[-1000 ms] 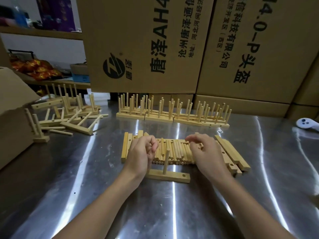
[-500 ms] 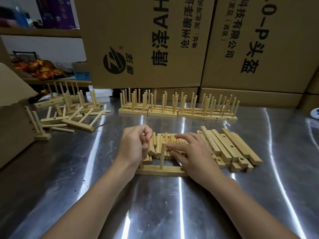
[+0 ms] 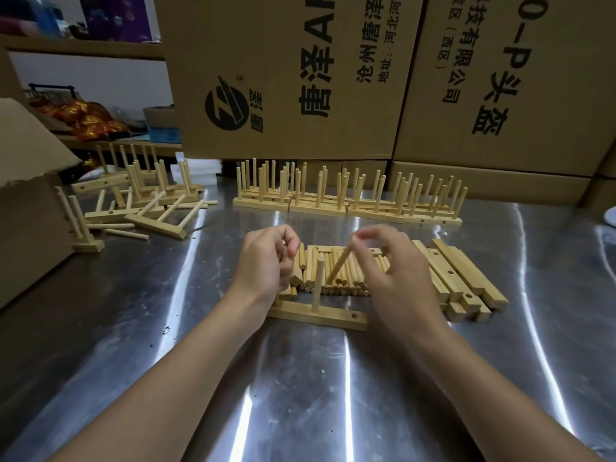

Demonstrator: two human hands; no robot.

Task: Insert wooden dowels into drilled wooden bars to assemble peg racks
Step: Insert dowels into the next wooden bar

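Observation:
A drilled wooden bar (image 3: 333,317) lies on the steel table in front of me, with one dowel (image 3: 319,281) standing upright in it and an open hole near its right end. My right hand (image 3: 396,271) pinches a slanted dowel (image 3: 340,266) above the pile of loose dowels (image 3: 346,278). My left hand (image 3: 266,265) is curled over the bar's left end, fingers round a dowel that is mostly hidden. Spare drilled bars (image 3: 460,278) are stacked to the right of the pile.
A row of finished peg racks (image 3: 346,198) stands at the back below big cardboard boxes (image 3: 283,75). More racks and loose dowels (image 3: 140,208) lie scattered at the left beside an open carton (image 3: 30,201).
My right hand has lifted a dowel from the pile and raised it at a slant. The left hand stays curled at the bar's left end.

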